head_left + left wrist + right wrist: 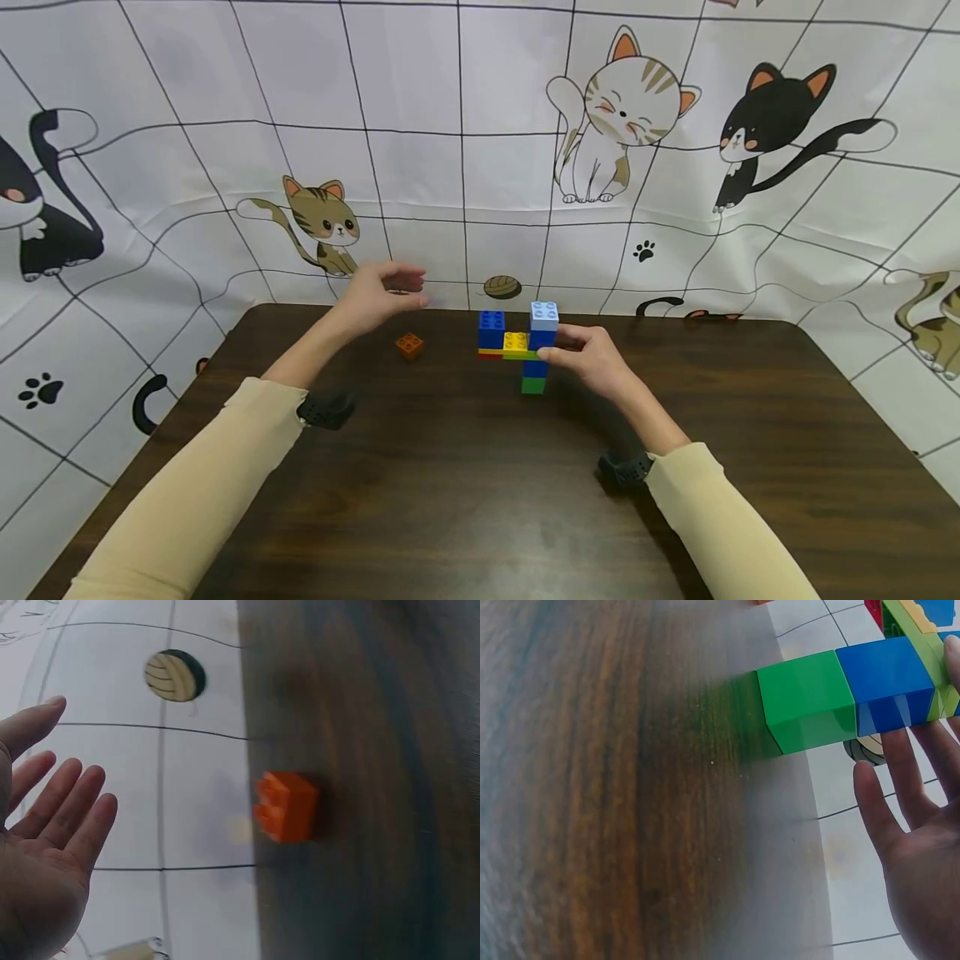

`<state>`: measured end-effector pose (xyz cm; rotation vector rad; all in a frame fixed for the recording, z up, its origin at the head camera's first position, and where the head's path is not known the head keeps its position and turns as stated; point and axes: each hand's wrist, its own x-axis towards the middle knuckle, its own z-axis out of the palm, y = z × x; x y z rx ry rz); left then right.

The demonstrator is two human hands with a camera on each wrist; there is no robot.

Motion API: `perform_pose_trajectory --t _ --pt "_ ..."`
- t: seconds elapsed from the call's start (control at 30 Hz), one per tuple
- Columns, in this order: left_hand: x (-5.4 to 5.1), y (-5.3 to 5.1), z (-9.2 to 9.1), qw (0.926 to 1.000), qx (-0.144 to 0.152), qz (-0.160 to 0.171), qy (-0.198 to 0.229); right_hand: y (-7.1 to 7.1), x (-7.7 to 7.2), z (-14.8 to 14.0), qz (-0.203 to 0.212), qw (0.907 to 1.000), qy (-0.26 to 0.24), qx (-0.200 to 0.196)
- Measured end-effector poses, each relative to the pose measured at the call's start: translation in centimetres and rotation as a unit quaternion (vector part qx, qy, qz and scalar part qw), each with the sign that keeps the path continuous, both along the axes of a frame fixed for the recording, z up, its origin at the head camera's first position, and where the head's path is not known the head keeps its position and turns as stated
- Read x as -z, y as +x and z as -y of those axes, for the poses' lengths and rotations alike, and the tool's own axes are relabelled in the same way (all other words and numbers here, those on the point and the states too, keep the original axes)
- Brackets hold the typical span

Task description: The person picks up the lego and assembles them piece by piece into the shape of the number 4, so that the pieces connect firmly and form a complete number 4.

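Observation:
My right hand [596, 360] grips a tower of toy building bricks near its middle, with the thumb on the near side and fingers behind. The tower has a green brick [810, 701] at the bottom, a blue brick [891, 682] above it, then a lime-green plate [519, 356]. A light blue brick [543, 314] tops its right side; on the left are a yellow brick [515, 342] and another blue brick [491, 329] over a thin red piece [490, 357]. Holding nothing, my left hand [377, 297] hovers above and left of a loose orange brick [409, 346].
The bricks are on a dark wooden table [420, 483], toward its far edge. Behind that edge hangs a white cloth [412, 167] with black grid lines and printed cats. Dark bands [326, 410] sit on both wrists.

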<state>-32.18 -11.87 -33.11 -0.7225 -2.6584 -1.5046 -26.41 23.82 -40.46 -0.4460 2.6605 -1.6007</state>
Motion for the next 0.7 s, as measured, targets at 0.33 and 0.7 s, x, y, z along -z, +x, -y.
perform_pose_trajectory --t 0.33,0.7 --pt "4.1 0.0 1.8 0.9996 -0.024 0.008 -0.015 -0.1 -0.1 0.0 -0.006 1.0000 0.002 -0.007" --pt "7.0 -0.5 2.5 0.9955 -0.064 0.021 -0.066 0.0 -0.4 0.2 0.007 1.0000 0.001 -0.002"
